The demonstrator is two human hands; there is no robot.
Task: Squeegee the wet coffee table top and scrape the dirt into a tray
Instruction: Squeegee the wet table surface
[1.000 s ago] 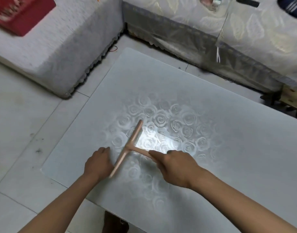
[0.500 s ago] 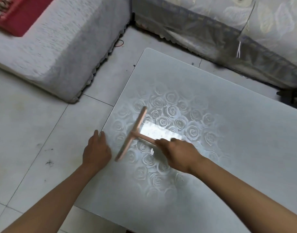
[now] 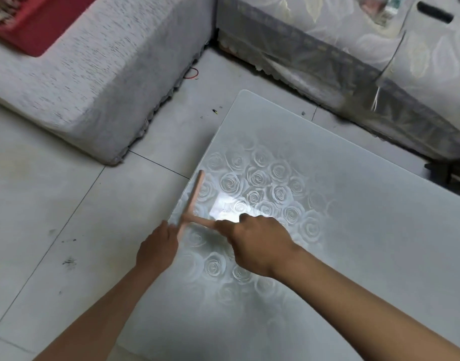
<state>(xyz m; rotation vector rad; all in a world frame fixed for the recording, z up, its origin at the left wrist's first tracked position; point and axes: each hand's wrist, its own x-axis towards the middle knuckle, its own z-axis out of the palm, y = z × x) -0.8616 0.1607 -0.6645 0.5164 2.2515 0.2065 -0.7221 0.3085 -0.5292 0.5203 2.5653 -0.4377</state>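
The right grip [image 3: 260, 243] is curled round the handle of the pink squeegee [image 3: 194, 196], whose blade lies along the left edge of the rose-patterned counter [image 3: 353, 230]. The left grip [image 3: 157, 247] sits at that same edge, just beside the blade's near end. Its fingers [image 3: 169, 227] seem loose and hold nothing, though the view blurs there.

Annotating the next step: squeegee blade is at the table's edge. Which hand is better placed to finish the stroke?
Right, probably. The right hand grips the squeegee by its handle, blade at the table edge. The left hand is beside the blade's near end, holding nothing.
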